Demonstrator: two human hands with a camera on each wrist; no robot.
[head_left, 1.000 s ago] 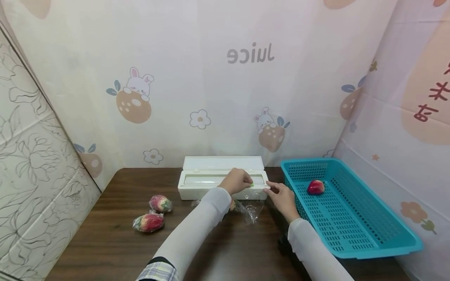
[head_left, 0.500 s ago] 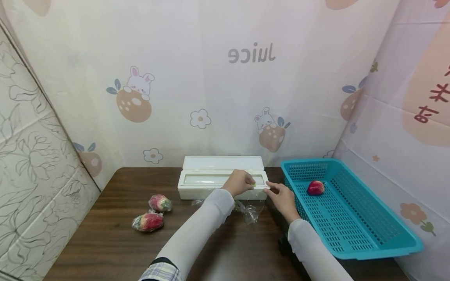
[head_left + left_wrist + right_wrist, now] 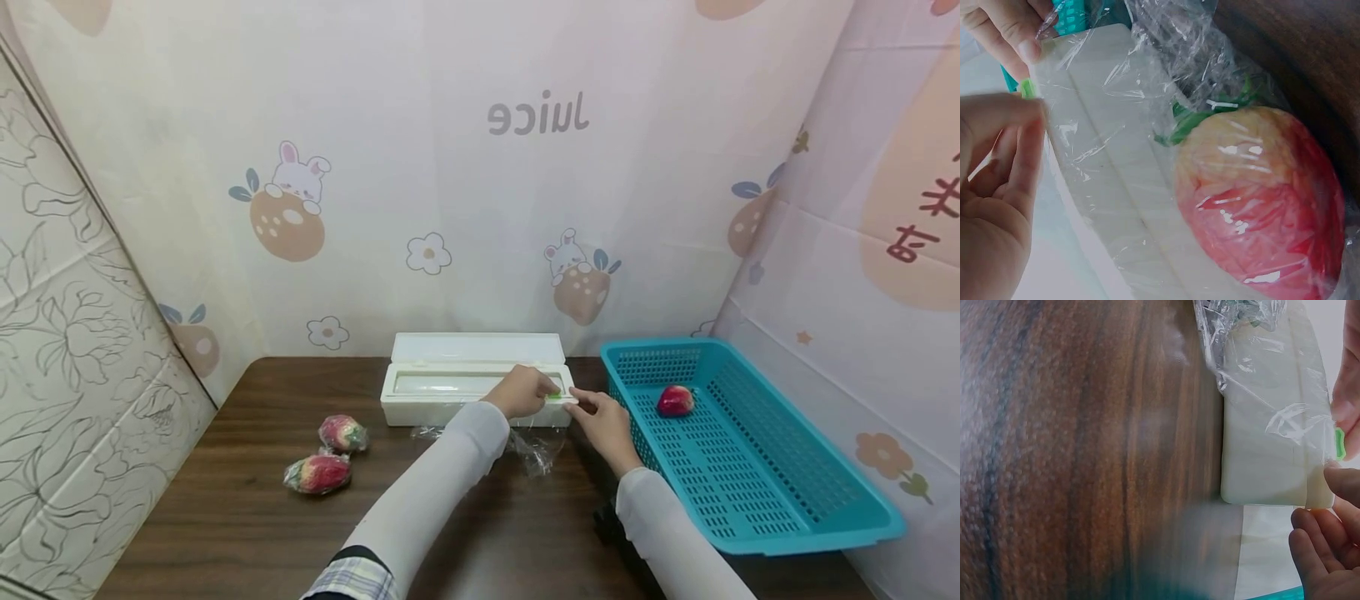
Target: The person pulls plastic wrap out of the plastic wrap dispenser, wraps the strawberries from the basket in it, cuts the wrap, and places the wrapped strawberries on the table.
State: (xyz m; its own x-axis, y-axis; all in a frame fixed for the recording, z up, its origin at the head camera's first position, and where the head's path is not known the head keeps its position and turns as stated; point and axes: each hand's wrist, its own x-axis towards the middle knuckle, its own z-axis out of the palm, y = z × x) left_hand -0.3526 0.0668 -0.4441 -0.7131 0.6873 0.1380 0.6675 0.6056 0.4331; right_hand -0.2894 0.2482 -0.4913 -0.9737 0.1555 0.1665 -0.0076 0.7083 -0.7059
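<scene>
A white cling film dispenser [image 3: 420, 412] stands near the back of the table, lid raised. At its right end my left hand [image 3: 519, 392] pinches the small green slide cutter [image 3: 1340, 444] on the front edge. My right hand [image 3: 606, 427] holds the dispenser's right corner between thumb and fingers. Clear cling film [image 3: 534, 454] hangs over the front and bunches on the table. Under the film lies a red-and-yellow fruit with green leaves [image 3: 1266, 200], against the dispenser's front; my left arm hides it in the head view.
Two film-wrapped fruits [image 3: 318, 473] lie on the left of the wooden table [image 3: 225, 533]. A blue plastic basket [image 3: 757, 483] stands at the right, with one red fruit [image 3: 675, 401] inside. Patterned cloth walls [image 3: 450, 183] enclose the back and sides.
My left hand has slid rightward along the dispenser's edge with the green cutter, close to my right hand. The right hand stays at the corner.
</scene>
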